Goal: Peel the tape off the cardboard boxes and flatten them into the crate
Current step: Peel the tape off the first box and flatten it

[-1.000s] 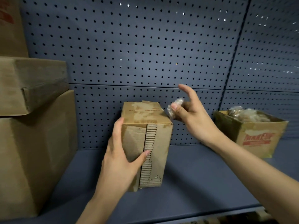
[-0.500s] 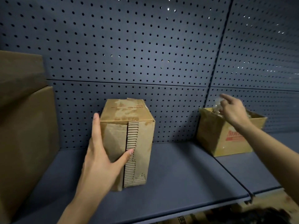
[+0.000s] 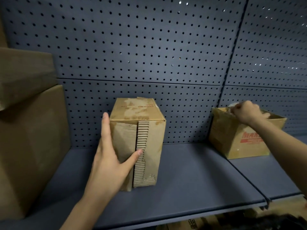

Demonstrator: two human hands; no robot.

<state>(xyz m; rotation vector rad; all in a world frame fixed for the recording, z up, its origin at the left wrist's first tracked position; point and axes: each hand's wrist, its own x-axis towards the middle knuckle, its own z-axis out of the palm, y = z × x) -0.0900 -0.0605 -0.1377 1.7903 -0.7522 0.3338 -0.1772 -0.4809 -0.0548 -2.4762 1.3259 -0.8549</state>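
A small upright cardboard box point(image 3: 149, 138) stands on the blue shelf point(image 3: 191, 176); a strip of its front skin is torn away and bares the corrugation. My left hand point(image 3: 109, 156) rests on its left front corner, fingers straight up the left side and thumb pressed on the front. At the right, my right hand point(image 3: 245, 112) hovers over the rim of an open box with red print point(image 3: 232, 140), fingers curled round a wad of clear tape point(image 3: 232, 105) that barely shows.
Two large cardboard boxes are stacked at the left, the lower one point(image 3: 29, 146) under the upper one point(image 3: 25, 75). A blue pegboard wall point(image 3: 149, 47) closes the back. More cardboard point(image 3: 191, 223) lies below the shelf's front edge.
My right hand carried the tape wad away from the small box, rightward to the open box, and has dropped to its rim. The left hand has stayed on the small box.
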